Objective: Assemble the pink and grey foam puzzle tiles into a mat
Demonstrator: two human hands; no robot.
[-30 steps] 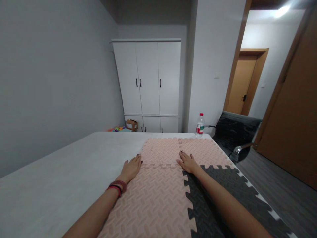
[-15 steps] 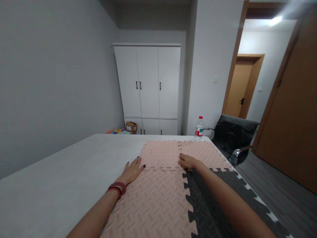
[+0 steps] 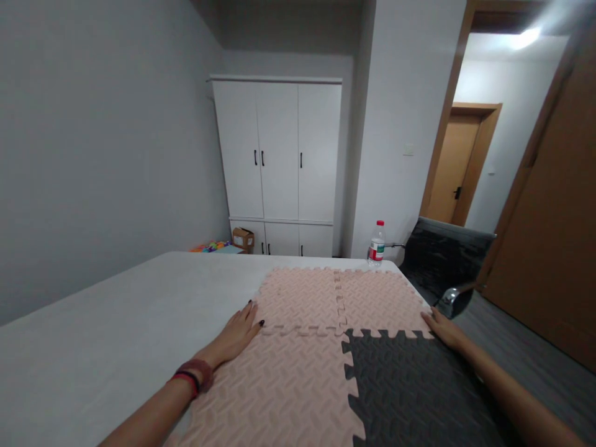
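Note:
Interlocking foam mat tiles lie joined on a white table (image 3: 116, 323): a near pink tile (image 3: 288, 385), two far pink tiles (image 3: 298, 298) (image 3: 377, 298) and a dark grey tile (image 3: 410, 391) at the near right. My left hand (image 3: 235, 332) lies flat, fingers apart, on the left edge of the mat where the near and far pink tiles meet. At the right edge, my right hand (image 3: 444, 329) rests with fingers stretched out at the seam between the grey tile and the far right pink tile.
A water bottle (image 3: 376, 244) stands at the table's far right corner. A black office chair (image 3: 442, 261) sits just beyond the right edge. A white wardrobe (image 3: 279, 161) is against the back wall, with a cardboard box (image 3: 243, 238) and coloured toys on the floor.
My right hand has moved from the middle seam of the mat out to its right edge. My left hand has stayed at the left edge. The view shifted slightly.

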